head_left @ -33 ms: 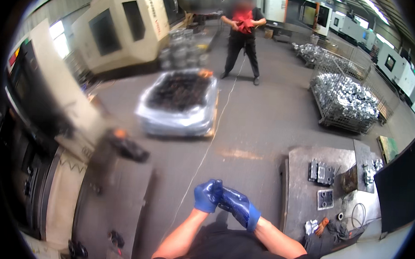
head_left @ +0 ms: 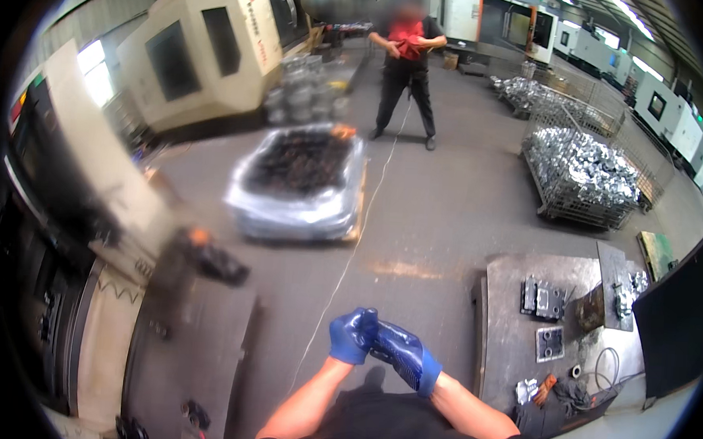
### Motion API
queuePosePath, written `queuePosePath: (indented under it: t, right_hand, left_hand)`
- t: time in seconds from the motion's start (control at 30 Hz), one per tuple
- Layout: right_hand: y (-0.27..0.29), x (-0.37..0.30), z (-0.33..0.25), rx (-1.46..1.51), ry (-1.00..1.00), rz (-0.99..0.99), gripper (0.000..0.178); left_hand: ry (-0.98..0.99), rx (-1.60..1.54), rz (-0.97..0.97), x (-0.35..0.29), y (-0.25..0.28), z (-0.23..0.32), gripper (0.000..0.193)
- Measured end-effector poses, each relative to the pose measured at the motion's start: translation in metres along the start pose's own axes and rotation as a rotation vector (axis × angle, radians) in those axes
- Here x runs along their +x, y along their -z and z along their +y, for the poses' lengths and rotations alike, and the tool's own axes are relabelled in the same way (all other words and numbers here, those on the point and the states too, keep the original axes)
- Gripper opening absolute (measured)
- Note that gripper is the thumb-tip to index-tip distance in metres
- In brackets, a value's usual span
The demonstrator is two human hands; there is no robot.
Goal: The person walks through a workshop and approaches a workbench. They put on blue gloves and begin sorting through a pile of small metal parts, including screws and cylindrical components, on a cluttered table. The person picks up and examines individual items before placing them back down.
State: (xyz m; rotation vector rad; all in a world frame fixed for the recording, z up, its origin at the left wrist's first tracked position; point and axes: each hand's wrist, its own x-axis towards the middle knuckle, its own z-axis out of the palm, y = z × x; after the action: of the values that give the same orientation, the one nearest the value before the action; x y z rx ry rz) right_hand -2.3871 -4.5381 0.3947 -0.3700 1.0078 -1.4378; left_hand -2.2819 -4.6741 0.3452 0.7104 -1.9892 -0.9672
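Touching fisted left grip (head_left: 350, 335), blue glove (head_left: 394, 341) at its right, on right grip (head_left: 405, 353), closure I cannot tell

Worn on the head, one wide fisheye view looks down and forward, taking in the left grip (head_left: 352, 336) and right grip (head_left: 402, 352) close by at bottom centre, a tabletop (head_left: 504, 335) near at right, and the floor (head_left: 440, 200) running out to far-off machines (head_left: 458, 18).

Blue gloves (head_left: 399, 354), black shirt (head_left: 404, 429)
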Motion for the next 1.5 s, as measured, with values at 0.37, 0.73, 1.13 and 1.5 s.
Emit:
queuePosePath:
  t: [0.37, 0.73, 1.13, 1.5]
  right_hand:
    - [0.151, 0.205, -0.143, 0.304, 0.132, -0.118, 0.053]
    - [0.251, 0.405, -0.398, 0.066, 0.069, -0.176, 0.058]
    - [0.441, 0.631, -0.591, 0.291, 0.135, 0.088, 0.043]
    - [0.613, 0.788, -0.777, 0.468, 0.243, 0.022, 0.057]
  left_hand:
    - [-0.081, 0.033, -0.103, 0.273, -0.149, -0.066, 0.033]
    - [0.052, -0.032, -0.053, 0.555, -0.266, -0.103, 0.031]
    - [0.271, -0.273, -0.169, 0.827, -0.511, -0.177, 0.024]
    - [0.185, -0.267, -0.287, 1.093, -0.703, -0.204, 0.030]
